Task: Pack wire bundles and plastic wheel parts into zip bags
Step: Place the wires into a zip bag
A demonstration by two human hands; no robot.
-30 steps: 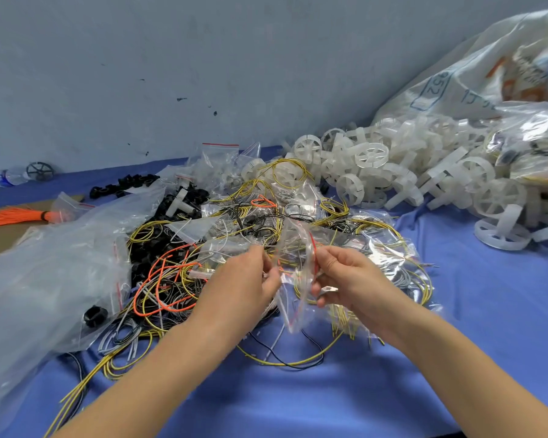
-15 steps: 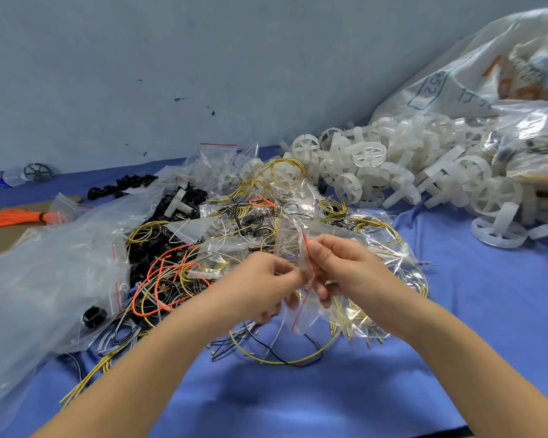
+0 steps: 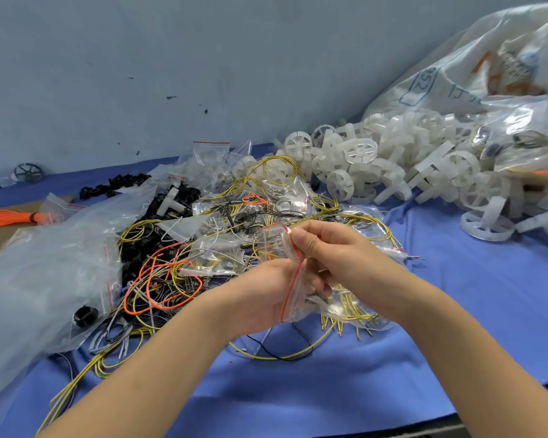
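Grey wall (image 3: 171, 58), blue tablecloth (image 3: 472, 311)

left hand (image 3: 266, 295) fingertips hidden behind zip bag (image 3: 293, 279), large sack (image 3: 487, 67) cut off

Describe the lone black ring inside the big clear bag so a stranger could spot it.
Start at the large crumpled clear plastic bag on the left of the blue cloth. Near its lower right edge sits one small black plastic ring, alone, apart from the black pile behind.

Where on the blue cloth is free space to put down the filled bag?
Bare blue cloth lies right of the right hand, below the white wheels, and near the front edge. The wire pile is crowded.
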